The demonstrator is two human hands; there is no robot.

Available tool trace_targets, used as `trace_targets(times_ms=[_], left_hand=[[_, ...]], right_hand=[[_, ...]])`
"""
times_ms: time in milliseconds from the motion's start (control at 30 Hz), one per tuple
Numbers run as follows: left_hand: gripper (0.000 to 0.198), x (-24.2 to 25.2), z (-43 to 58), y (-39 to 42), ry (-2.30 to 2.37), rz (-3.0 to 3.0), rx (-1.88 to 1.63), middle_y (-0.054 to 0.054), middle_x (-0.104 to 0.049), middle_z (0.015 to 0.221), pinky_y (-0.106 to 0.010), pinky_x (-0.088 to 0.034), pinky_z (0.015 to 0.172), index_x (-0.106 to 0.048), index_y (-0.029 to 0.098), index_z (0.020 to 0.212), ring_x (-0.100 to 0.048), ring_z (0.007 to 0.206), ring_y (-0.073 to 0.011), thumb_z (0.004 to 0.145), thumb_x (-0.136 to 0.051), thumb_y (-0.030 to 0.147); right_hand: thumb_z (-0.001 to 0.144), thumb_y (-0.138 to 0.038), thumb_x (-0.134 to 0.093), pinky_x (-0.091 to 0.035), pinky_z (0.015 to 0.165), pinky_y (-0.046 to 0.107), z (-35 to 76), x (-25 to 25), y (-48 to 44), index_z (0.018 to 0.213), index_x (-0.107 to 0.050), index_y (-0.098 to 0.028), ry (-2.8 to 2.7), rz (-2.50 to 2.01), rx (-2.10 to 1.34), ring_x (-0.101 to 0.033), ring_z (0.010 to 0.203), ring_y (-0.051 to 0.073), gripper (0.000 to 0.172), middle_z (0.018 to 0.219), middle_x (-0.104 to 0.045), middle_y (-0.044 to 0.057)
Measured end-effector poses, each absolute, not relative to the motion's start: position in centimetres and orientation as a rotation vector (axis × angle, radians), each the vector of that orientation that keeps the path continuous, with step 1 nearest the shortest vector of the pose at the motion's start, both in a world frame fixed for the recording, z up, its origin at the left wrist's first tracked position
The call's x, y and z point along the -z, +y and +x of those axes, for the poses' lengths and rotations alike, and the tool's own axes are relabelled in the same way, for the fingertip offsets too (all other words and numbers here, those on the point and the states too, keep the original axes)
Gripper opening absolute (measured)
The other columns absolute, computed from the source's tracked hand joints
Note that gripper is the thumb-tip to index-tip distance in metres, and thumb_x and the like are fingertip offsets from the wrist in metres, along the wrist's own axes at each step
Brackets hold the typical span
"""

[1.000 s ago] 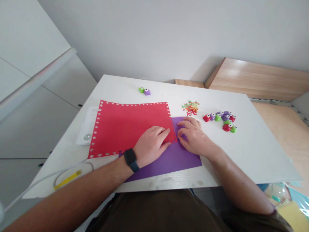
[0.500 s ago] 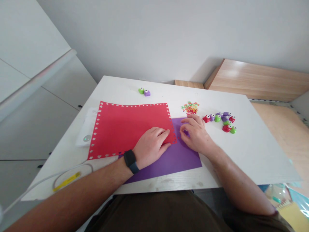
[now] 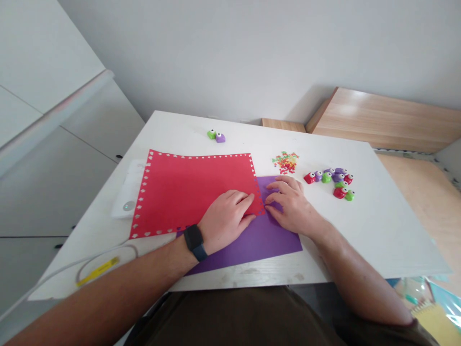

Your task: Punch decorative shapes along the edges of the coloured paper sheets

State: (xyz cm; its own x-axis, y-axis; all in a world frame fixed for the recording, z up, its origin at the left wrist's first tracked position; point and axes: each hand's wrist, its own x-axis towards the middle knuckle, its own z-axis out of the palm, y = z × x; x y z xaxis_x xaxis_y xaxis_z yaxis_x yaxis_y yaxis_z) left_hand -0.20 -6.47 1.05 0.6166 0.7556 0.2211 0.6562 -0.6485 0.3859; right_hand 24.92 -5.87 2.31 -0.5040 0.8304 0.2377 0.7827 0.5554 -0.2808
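A red paper sheet (image 3: pixel 194 187) with small shapes punched along its edges overlaps a purple sheet (image 3: pixel 266 240). My left hand (image 3: pixel 227 218), with a dark watch on the wrist, lies on the lower right of the red sheet, fingers stretched and thumb apart. At the red sheet's right edge is my right hand (image 3: pixel 288 204), over the purple sheet. Its thumb and index fingertips come close together by the punched holes; whatever is between them is too small to make out. Beyond this hand lies a pile of tiny coloured paper cut-outs (image 3: pixel 286 162).
Several red, green and purple punches with eyes (image 3: pixel 338 178) stand on the right of the white table (image 3: pixel 374 230). A green and a purple punch (image 3: pixel 220 138) sit at the back. On the left are a white device (image 3: pixel 124 206) and a cable with a yellow tag (image 3: pixel 98 271).
My right hand has shifted slightly left, its thumb and index fingertips now down at the red sheet's right edge. My left hand stays in place on the paper.
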Motion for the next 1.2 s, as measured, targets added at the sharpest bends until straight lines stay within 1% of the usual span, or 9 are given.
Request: trace_targets(times_ms=[200, 367, 467, 567, 767, 933, 1200], left_hand=[[0.040, -1.0, -0.2, -6.5, 1.153, 2.565, -0.545, -0.013, -0.070, 0.125, -0.048, -0.054, 0.108, -0.063, 0.014, 0.137, -0.063, 0.118, -0.0292, 0.102, -0.066, 0.032], [0.040, -1.1, -0.2, -6.5, 1.146, 2.559, -0.551, -0.013, -0.070, 0.123, -0.048, -0.054, 0.107, -0.063, 0.015, 0.137, -0.064, 0.117, -0.0291, 0.101, -0.067, 0.032], [0.041, -1.2, -0.2, -6.5, 1.150, 2.560, -0.542, -0.014, -0.070, 0.123, -0.048, -0.054, 0.108, -0.063, 0.013, 0.137, -0.064, 0.117, -0.0292, 0.101, -0.067, 0.033], [0.041, -1.2, -0.2, -6.5, 1.149, 2.563, -0.539, -0.014, -0.071, 0.123, -0.047, -0.054, 0.107, -0.064, 0.012, 0.137, -0.064, 0.117, -0.0293, 0.101, -0.067, 0.032], [0.043, -1.2, -0.2, -6.5, 1.149, 2.562, -0.532, -0.015, -0.070, 0.123, -0.048, -0.054, 0.107, -0.064, 0.010, 0.137, -0.063, 0.117, -0.0293, 0.101, -0.067, 0.033], [0.041, -1.1, -0.2, -6.5, 1.146, 2.563, -0.547, -0.014, -0.071, 0.124, -0.048, -0.055, 0.106, -0.063, 0.013, 0.137, -0.063, 0.117, -0.0294, 0.101, -0.067, 0.032], [0.040, -1.0, -0.2, -6.5, 1.143, 2.568, -0.569, -0.013, -0.071, 0.123, -0.048, -0.055, 0.106, -0.063, 0.016, 0.137, -0.064, 0.116, -0.0298, 0.100, -0.068, 0.031]], right_hand=[[0.097, -0.023, -0.069, -0.041, 0.109, 0.060, 25.0, -1.8, -5.4, 0.099, -0.078, -0.025, -2.376, -1.401, -0.055, -0.052, 0.132, 0.036, 0.009, 0.125, -0.074, 0.009], [0.091, -0.019, -0.072, -0.041, 0.113, 0.059, 25.1, -2.8, -5.8, 0.098, -0.079, -0.027, -2.390, -1.335, -0.162, -0.051, 0.134, 0.036, 0.012, 0.127, -0.073, 0.009], [0.089, -0.020, -0.074, -0.040, 0.115, 0.059, 25.1, -3.4, -6.0, 0.098, -0.080, -0.027, -2.468, -1.267, -0.237, -0.050, 0.136, 0.036, 0.013, 0.128, -0.072, 0.008], [0.087, -0.022, -0.076, -0.040, 0.116, 0.060, 25.2, -3.4, -6.1, 0.095, -0.081, -0.026, -2.489, -1.268, -0.240, -0.049, 0.137, 0.037, 0.010, 0.128, -0.072, 0.008], [0.090, -0.021, -0.075, -0.040, 0.115, 0.059, 25.3, -3.1, -5.9, 0.092, -0.081, -0.026, -2.495, -1.262, -0.219, -0.050, 0.137, 0.036, 0.007, 0.127, -0.072, 0.007], [0.092, -0.020, -0.073, -0.041, 0.114, 0.058, 25.2, -2.9, -5.9, 0.091, -0.080, -0.026, -2.489, -1.265, -0.219, -0.050, 0.136, 0.035, 0.009, 0.126, -0.073, 0.007], [0.093, -0.020, -0.072, -0.042, 0.113, 0.058, 24.7, -3.0, -5.8, 0.089, -0.078, -0.025, -2.483, -1.306, -0.228, -0.051, 0.133, 0.035, 0.008, 0.124, -0.074, 0.008]])
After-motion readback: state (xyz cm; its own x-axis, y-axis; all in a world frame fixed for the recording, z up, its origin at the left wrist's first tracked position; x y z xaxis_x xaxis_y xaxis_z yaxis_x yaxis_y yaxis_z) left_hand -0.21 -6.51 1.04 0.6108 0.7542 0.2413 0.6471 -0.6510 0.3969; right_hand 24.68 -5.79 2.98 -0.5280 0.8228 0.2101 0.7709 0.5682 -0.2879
